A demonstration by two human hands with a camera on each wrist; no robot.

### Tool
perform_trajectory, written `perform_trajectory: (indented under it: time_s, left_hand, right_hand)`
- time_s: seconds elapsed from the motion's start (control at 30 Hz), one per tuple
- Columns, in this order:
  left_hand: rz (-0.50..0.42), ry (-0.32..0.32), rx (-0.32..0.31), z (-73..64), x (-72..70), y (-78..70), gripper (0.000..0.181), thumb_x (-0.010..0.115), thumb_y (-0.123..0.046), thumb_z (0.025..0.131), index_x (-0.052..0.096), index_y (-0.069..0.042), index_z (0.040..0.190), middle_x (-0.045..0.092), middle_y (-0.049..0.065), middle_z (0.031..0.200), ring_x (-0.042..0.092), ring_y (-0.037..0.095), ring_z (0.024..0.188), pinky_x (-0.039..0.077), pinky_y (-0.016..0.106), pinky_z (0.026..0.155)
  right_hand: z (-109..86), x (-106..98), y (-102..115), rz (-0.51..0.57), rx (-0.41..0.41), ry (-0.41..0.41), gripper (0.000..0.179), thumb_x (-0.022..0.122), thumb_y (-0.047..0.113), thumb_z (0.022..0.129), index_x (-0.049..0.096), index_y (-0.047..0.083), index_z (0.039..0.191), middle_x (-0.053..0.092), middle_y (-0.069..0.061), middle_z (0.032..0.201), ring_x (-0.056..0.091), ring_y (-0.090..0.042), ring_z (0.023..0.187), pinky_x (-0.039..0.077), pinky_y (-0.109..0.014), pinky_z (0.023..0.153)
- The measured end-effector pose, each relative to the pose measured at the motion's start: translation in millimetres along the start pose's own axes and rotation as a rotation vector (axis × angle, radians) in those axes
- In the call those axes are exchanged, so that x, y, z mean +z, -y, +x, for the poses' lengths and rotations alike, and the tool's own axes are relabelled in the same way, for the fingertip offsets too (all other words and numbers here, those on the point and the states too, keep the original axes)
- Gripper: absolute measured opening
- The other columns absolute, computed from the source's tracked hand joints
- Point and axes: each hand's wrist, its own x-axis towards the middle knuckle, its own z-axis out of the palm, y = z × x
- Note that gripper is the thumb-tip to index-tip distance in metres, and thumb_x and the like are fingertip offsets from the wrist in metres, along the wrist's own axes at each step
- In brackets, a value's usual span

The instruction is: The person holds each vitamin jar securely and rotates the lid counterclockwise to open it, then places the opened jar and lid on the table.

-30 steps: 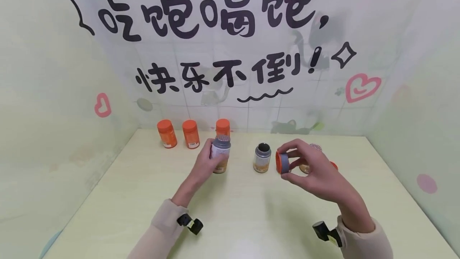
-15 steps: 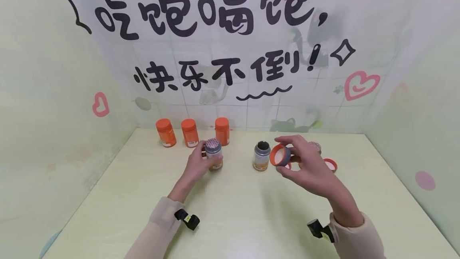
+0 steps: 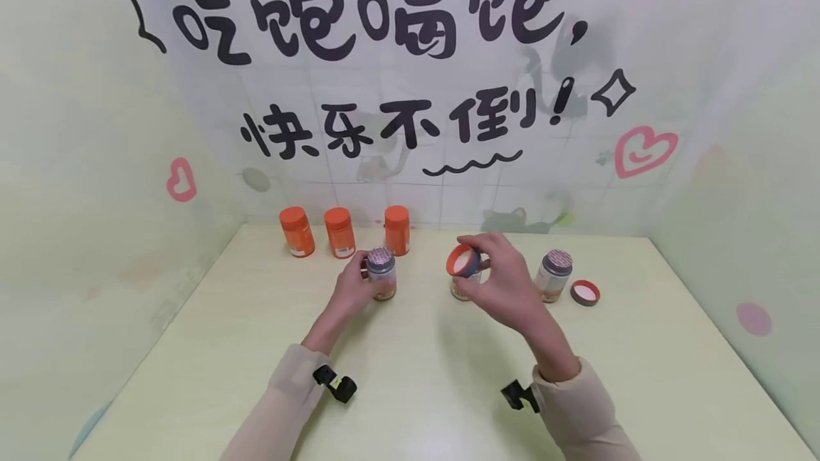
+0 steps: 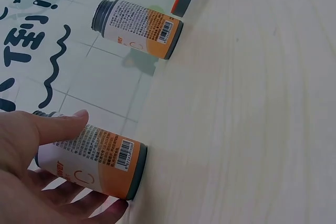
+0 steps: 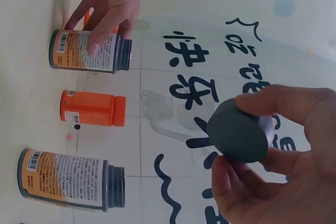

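My left hand [image 3: 354,283] grips a white-and-orange pill jar [image 3: 382,277] with a grey neck and a patterned seal. In the left wrist view, thumb and fingers wrap around this jar [image 4: 100,161], which appears to stand upright on the table. My right hand [image 3: 502,283] pinches a lid [image 3: 463,262], grey outside, with an orange rim and a pale liner inside. The lid is raised in front of a second uncapped jar [image 3: 463,290], hiding its mouth in the head view; the right wrist view shows this jar [image 5: 68,179] standing apart from the lid.
Three orange jars [image 3: 297,233] stand along the back left. A third uncapped jar [image 3: 554,276], sealed on top, stands at right beside an upturned lid [image 3: 585,293]. Another lid [image 4: 184,1] lies near the middle jar, hidden in the head view. Walls enclose the table [image 3: 397,390].
My left hand has lowered its jar and shifted slightly left. My right hand has moved left with the lid, from beside the middle jar to in front of it, tilting the liner into view.
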Motion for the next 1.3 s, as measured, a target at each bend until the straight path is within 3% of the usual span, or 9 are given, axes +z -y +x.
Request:
perform_trajectory:
  time_s: [0.17, 0.37, 0.53, 0.7, 0.83, 0.93, 1.1, 1.3]
  left_hand:
    - [0.017, 0.019, 0.019, 1.6, 5.8, 4.5, 0.067, 0.079, -0.011, 0.083, 0.043, -0.010, 0.140, 0.051, 0.015, 0.143, 0.049, 0.038, 0.135, 0.044, 0.054, 0.108]
    - [0.033, 0.059, 0.024, -2.5, 1.8, 4.8, 0.079, 0.083, -0.010, 0.078, 0.038, -0.010, 0.143, 0.047, 0.018, 0.148, 0.046, 0.041, 0.137, 0.040, 0.056, 0.111]
    - [0.008, 0.140, -0.020, -4.7, -16.0, 3.9, 0.090, 0.081, -0.002, 0.076, 0.031, -0.012, 0.150, 0.039, 0.019, 0.152, 0.042, 0.044, 0.140, 0.038, 0.058, 0.112]
    - [0.048, 0.176, -0.071, -4.4, -45.7, 6.4, 0.089, 0.077, 0.001, 0.079, 0.029, -0.013, 0.153, 0.032, 0.021, 0.156, 0.037, 0.046, 0.143, 0.037, 0.058, 0.113]
    - [0.063, 0.116, -0.102, -3.8, -67.1, 8.7, 0.080, 0.073, -0.001, 0.084, 0.031, -0.010, 0.152, 0.040, 0.021, 0.151, 0.045, 0.042, 0.137, 0.045, 0.054, 0.108]
    - [0.024, 0.059, -0.117, -1.7, -76.3, 8.3, 0.071, 0.070, -0.005, 0.087, 0.034, -0.007, 0.148, 0.047, 0.020, 0.145, 0.054, 0.039, 0.129, 0.050, 0.048, 0.103]
    - [-0.045, -0.044, -0.131, 1.7, -82.7, 4.3, 0.061, 0.069, -0.015, 0.091, 0.038, -0.005, 0.143, 0.049, 0.019, 0.142, 0.056, 0.034, 0.124, 0.051, 0.044, 0.101]
    - [-0.083, -0.125, -0.129, 0.0, -86.7, 0.0, 0.056, 0.066, -0.018, 0.094, 0.040, -0.005, 0.142, 0.049, 0.018, 0.140, 0.055, 0.032, 0.124, 0.051, 0.043, 0.101]
  right_hand:
    - [14.6, 35, 0, -0.061, 0.185, 0.039, 0.055, 0.080, 0.010, 0.077, 0.061, 0.005, 0.128, 0.064, -0.011, 0.122, 0.061, -0.026, 0.107, 0.056, -0.041, 0.091]
    - [31.9, 71, -9, -0.182, 0.216, 0.139, 0.049, 0.082, 0.013, 0.075, 0.064, 0.004, 0.120, 0.063, -0.013, 0.114, 0.061, -0.026, 0.100, 0.055, -0.042, 0.087]
    - [39.8, 99, -21, -0.262, 0.274, 0.205, 0.042, 0.078, 0.017, 0.080, 0.065, 0.002, 0.117, 0.063, -0.015, 0.110, 0.060, -0.026, 0.095, 0.055, -0.042, 0.086]
    - [46.4, 121, -30, -0.345, 0.259, 0.260, 0.028, 0.074, 0.019, 0.084, 0.067, 0.000, 0.103, 0.063, -0.013, 0.096, 0.057, -0.024, 0.082, 0.053, -0.038, 0.076]
    - [49.2, 129, -36, -0.355, 0.261, 0.299, 0.024, 0.075, 0.017, 0.083, 0.066, -0.001, 0.097, 0.061, -0.012, 0.089, 0.055, -0.024, 0.077, 0.051, -0.036, 0.072]
    - [49.6, 131, -41, -0.356, 0.295, 0.329, 0.025, 0.076, 0.017, 0.083, 0.066, -0.001, 0.099, 0.061, -0.012, 0.089, 0.055, -0.024, 0.078, 0.051, -0.036, 0.072]
    - [50.2, 134, -46, -0.353, 0.318, 0.349, 0.030, 0.073, 0.020, 0.088, 0.063, 0.000, 0.108, 0.062, -0.012, 0.095, 0.057, -0.024, 0.081, 0.053, -0.037, 0.077]
    - [47.7, 132, -37, -0.359, 0.322, 0.349, 0.049, 0.071, 0.025, 0.088, 0.055, 0.000, 0.127, 0.061, -0.017, 0.111, 0.058, -0.029, 0.095, 0.054, -0.043, 0.087]
